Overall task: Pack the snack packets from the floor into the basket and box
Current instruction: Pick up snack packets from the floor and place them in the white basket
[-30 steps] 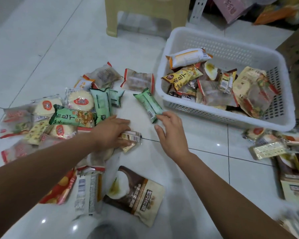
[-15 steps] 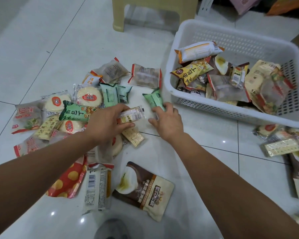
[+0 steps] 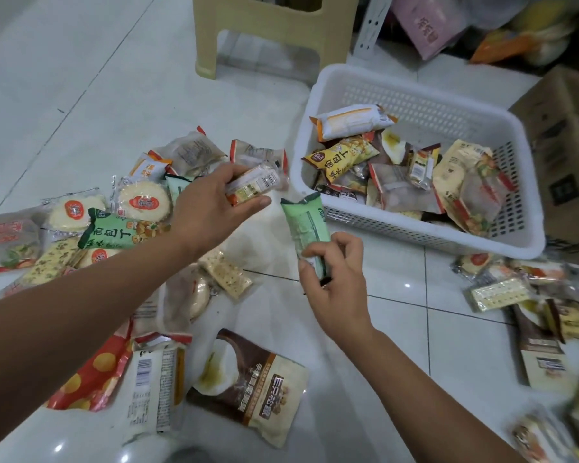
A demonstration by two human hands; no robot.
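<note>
Fingers (image 3: 248, 206) of left hand (image 3: 208, 208) now clamp a clear cracker packet (image 3: 258, 182), lifted off the floor pile (image 3: 144, 203). Right hand (image 3: 335, 289) pinches the green packet (image 3: 306, 225), also raised. Both are just beside the basket (image 3: 398, 225); drop-in likely next.

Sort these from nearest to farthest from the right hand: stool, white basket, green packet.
1. green packet, pinched in the right hand.
2. white basket, just beyond, to the right.
3. beige stool, far back at the top.
</note>
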